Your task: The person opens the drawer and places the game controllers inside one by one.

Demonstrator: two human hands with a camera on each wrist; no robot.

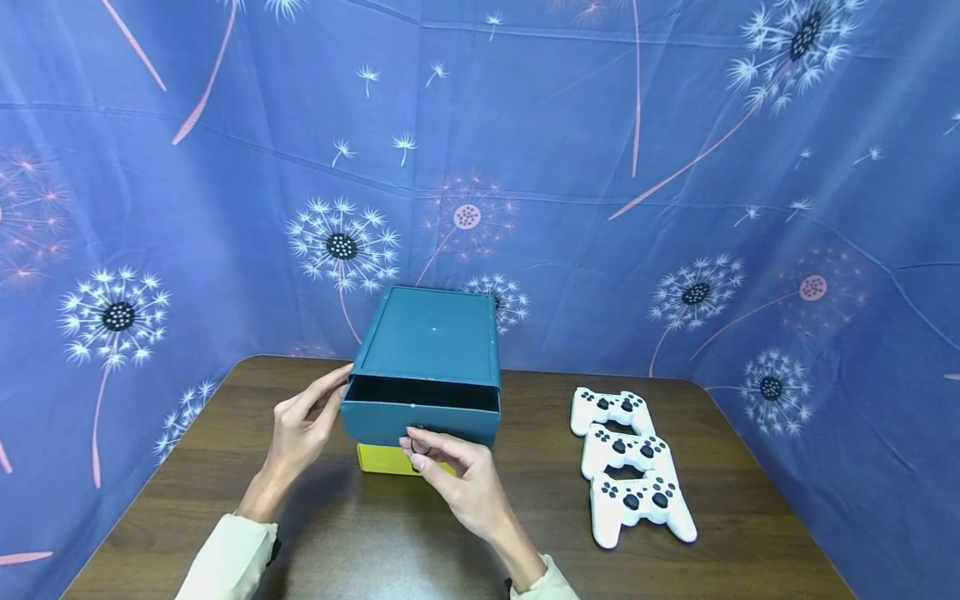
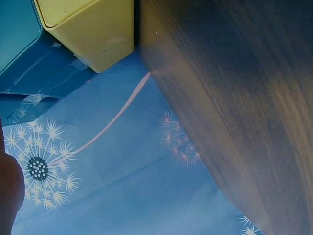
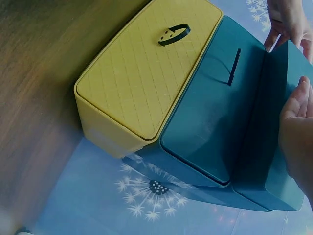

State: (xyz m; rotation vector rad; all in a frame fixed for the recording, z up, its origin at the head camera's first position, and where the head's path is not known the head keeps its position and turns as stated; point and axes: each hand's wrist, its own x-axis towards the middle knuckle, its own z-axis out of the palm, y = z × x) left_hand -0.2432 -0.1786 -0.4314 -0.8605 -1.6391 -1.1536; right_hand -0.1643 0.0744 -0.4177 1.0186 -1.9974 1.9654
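A stack of drawer boxes stands on the table, a yellow drawer at the bottom and a teal drawer above it, each with a dark handle. The top teal drawer is pulled partly out of its casing; its visible inside looks dark. My right hand pinches the dark handle on that drawer's front between thumb and fingers. On the left, my left hand rests its fingers against the casing's side. Only a sliver of the left hand enters the left wrist view.
Three white game controllers lie in an overlapping column on the table's right side. The brown wooden table ends at a blue cloth printed with dandelions, hanging behind and beside it.
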